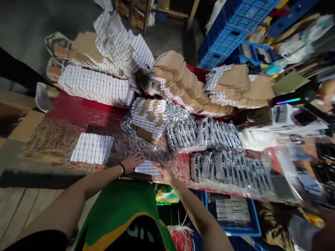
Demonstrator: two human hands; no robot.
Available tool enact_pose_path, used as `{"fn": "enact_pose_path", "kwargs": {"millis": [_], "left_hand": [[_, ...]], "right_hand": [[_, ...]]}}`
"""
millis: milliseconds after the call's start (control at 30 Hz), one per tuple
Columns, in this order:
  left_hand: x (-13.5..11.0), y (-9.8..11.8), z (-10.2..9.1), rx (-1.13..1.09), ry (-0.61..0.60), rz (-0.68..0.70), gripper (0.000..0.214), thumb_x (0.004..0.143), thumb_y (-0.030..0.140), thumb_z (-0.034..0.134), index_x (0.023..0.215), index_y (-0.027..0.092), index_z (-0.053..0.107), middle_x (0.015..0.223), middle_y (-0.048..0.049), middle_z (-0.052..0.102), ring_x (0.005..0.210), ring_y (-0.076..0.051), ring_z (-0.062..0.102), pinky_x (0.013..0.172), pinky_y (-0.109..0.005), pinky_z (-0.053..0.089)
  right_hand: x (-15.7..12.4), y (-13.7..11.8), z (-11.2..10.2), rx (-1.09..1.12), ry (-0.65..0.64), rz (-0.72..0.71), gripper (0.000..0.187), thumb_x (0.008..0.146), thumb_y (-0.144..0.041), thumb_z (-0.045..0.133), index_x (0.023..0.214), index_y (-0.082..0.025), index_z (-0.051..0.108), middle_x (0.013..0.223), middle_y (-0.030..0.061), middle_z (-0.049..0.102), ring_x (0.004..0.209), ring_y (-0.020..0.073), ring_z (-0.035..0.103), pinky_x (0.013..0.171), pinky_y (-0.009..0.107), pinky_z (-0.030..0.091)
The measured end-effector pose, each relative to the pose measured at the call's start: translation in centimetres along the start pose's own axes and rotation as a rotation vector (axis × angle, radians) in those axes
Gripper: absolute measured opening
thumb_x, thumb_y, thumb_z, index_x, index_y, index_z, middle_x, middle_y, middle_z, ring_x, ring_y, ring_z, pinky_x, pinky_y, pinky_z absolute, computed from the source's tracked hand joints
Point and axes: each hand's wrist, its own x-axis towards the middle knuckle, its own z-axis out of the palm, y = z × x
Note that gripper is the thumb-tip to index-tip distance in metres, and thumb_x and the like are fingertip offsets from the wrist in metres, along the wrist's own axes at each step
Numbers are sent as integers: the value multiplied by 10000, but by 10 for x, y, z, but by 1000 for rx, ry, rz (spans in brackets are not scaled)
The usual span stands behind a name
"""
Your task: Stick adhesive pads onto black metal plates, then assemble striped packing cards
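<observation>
A small flat white carton with blue stripes lies at the table's near edge, in front of my body. My left hand, with a dark band at the wrist, holds its left end. At the right end, my right hand grips the same carton, fingers on its far corner. Left of my hands stands a block of similar striped cartons. Beyond them, flat striped pieces of card rest among loose shiny metal parts. The undersides of my fingers are hidden.
Rows of clear-wrapped packs line the table to the right. Stacked brown-and-white card blanks and a long row of striped cartons fill the back. A blue crate sits below the near edge. More blue crates stand behind.
</observation>
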Motion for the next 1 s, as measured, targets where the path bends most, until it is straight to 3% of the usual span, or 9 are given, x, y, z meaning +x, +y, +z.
{"fn": "enact_pose_path", "kwargs": {"millis": [100, 233, 333, 500, 600, 733, 800, 867, 1000], "left_hand": [[0, 11, 1, 122, 1, 75, 964, 759, 628, 761, 1564, 197, 452, 1645, -216, 386, 1563, -443, 218, 1239, -665, 80], [22, 28, 11, 269, 13, -16, 853, 859, 548, 710, 1565, 147, 452, 1580, -277, 450, 1394, -431, 485, 1170, -574, 295], [32, 29, 13, 316, -62, 25, 767, 893, 537, 683, 1555, 210, 473, 1501, -219, 558, 1265, -369, 588, 1055, -473, 429], [21, 35, 28, 367, -2, -8, 846, 887, 575, 686, 1609, 245, 393, 1575, -226, 471, 1391, -426, 477, 1135, -570, 335], [23, 48, 35, 388, 39, -52, 906, 873, 547, 714, 1632, 221, 343, 1600, -234, 428, 1441, -436, 407, 1154, -595, 303], [27, 51, 14, 304, 15, -93, 781, 790, 436, 794, 1501, 243, 535, 1363, -180, 625, 1184, -364, 593, 1000, -478, 453], [12, 41, 0, 204, 101, -162, 569, 817, 441, 745, 1340, 234, 659, 1207, -151, 682, 1076, -317, 621, 971, -442, 471], [-16, 23, -10, 131, 276, -282, 389, 871, 460, 659, 1158, 207, 727, 1060, -146, 695, 1042, -304, 611, 1019, -456, 451], [-74, -22, -26, 150, 665, -774, 440, 819, 545, 640, 942, 130, 717, 1062, -221, 630, 1143, -402, 534, 1062, -582, 398]], "right_hand": [[-11, -4, 11, -282, -76, 36, 936, 803, -461, 777, 1623, -267, 372, 1625, 204, 394, 1377, 441, 474, 1111, 596, 411], [-3, -7, 26, -444, 31, 109, 847, 881, -320, 671, 1645, -226, 318, 1506, 227, 492, 1279, 371, 536, 1076, 507, 457], [4, -5, 22, -479, -75, 54, 793, 938, -363, 600, 1654, -238, 285, 1430, 184, 549, 1177, 304, 585, 1012, 426, 501], [-4, -16, 23, -569, -83, 82, 923, 934, -545, 609, 1672, -172, 198, 1537, 261, 446, 1300, 400, 493, 1087, 550, 403], [-6, -29, 25, -587, -65, 147, 950, 905, -619, 633, 1660, -186, 252, 1500, 258, 488, 1321, 424, 471, 1115, 606, 329], [27, -43, -3, -509, 84, 212, 591, 994, -595, 513, 1493, -280, 547, 1373, 165, 606, 1318, 399, 474, 1138, 633, 272], [61, -50, -23, -393, 321, 268, 584, 1013, -574, 490, 1470, -217, 553, 1384, 180, 585, 1319, 364, 479, 1139, 556, 334], [99, -58, -39, -268, 527, 334, 804, 964, -596, 574, 1568, -101, 384, 1468, 250, 487, 1354, 356, 454, 1118, 482, 396], [161, -69, -55, -159, 627, 418, 1178, 856, -555, 731, 1630, 10, 44, 1524, 334, 355, 1376, 381, 437, 1102, 434, 415]]}}
